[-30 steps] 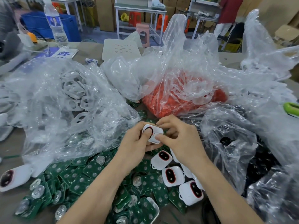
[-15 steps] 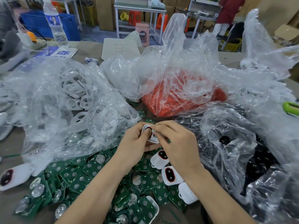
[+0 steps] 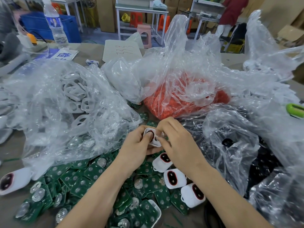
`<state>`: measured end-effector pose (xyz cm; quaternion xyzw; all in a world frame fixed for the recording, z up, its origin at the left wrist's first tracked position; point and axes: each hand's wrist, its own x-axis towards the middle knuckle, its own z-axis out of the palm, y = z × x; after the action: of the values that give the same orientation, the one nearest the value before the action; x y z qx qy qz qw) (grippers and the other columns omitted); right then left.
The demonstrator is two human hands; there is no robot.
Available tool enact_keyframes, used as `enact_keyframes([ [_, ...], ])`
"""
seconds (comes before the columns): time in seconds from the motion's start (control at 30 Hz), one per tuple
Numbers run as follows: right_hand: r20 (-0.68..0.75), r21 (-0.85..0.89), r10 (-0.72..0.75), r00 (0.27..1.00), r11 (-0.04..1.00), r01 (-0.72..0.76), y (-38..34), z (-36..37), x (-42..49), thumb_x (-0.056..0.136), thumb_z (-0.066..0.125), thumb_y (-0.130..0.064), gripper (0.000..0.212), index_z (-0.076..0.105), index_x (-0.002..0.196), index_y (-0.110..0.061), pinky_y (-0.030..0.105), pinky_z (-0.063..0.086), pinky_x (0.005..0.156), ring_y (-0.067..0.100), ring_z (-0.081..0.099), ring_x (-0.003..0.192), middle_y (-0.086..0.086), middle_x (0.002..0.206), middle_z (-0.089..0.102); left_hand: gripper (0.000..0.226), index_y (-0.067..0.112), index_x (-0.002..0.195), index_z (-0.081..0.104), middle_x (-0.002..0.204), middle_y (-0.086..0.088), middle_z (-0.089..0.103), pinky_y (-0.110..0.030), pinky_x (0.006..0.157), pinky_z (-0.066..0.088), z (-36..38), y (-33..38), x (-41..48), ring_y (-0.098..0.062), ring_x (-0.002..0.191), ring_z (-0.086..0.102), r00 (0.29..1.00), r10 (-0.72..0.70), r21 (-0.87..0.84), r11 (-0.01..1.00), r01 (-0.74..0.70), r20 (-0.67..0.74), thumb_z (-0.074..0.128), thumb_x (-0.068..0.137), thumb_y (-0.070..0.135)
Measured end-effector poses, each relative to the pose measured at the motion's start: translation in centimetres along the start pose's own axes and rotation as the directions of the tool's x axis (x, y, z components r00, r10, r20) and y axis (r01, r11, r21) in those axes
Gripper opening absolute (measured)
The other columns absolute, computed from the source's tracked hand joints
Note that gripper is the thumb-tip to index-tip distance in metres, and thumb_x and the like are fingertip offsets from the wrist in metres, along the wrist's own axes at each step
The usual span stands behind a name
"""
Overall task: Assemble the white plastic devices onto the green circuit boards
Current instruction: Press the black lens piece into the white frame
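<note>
My left hand [image 3: 136, 145] grips a white plastic device [image 3: 153, 139] with a red-ringed window, thumb pressed on its face. My right hand [image 3: 176, 140] pinches the same device from the right, fingertips at its upper edge. Below the hands lie three finished white devices [image 3: 174, 178] in a row. A heap of green circuit boards [image 3: 92, 183] with round metal domes covers the table in front of me. Another white device [image 3: 12, 182] lies at the far left edge.
Clear plastic bags crowd the table: white shells [image 3: 72, 96] on the left, orange parts [image 3: 177, 102] in the middle, black parts [image 3: 246, 145] on the right. A water bottle [image 3: 56, 25] stands at the back left. A person [image 3: 230, 12] stands far behind.
My right hand has slid slightly right along the device, and its fingertips now pinch the upper edge. The left hand keeps its grip in the same place.
</note>
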<state>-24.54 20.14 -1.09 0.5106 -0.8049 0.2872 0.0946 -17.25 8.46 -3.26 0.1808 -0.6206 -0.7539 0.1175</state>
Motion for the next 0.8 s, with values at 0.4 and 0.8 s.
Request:
enact_keyframes([
  [0.4, -0.171, 0.446, 0.394, 0.903, 0.848, -0.285, -0.29, 0.21, -1.02, 0.076, 0.075, 0.001, 0.019, 0.073, 0.077, -0.018, 0.011, 0.051, 0.071, 0.004, 0.066, 0.077, -0.009, 0.081, 0.07, 0.023, -0.004, 0.109, 0.06, 0.1, -0.02, 0.067, -0.023, 0.071, 0.059, 0.08, -0.2, 0.03, -0.014, 0.082, 0.07, 0.999, 0.011, 0.008, 1.0, -0.011, -0.034, 0.039, 0.103, 0.004],
  [0.8, 0.058, 0.682, 0.669, 0.741, 0.516, -0.519, -0.22, 0.3, -0.51, 0.075, 0.078, -0.004, 0.028, 0.066, 0.081, -0.029, 0.018, 0.052, 0.064, 0.005, 0.066, 0.069, -0.006, 0.072, 0.07, 0.021, 0.005, 0.101, 0.059, 0.098, -0.008, 0.069, -0.024, 0.073, 0.058, 0.19, -0.24, -0.14, -0.013, 0.085, 0.072, 0.997, 0.068, 0.046, 0.997, -0.066, -0.038, 0.039, 0.103, 0.004],
])
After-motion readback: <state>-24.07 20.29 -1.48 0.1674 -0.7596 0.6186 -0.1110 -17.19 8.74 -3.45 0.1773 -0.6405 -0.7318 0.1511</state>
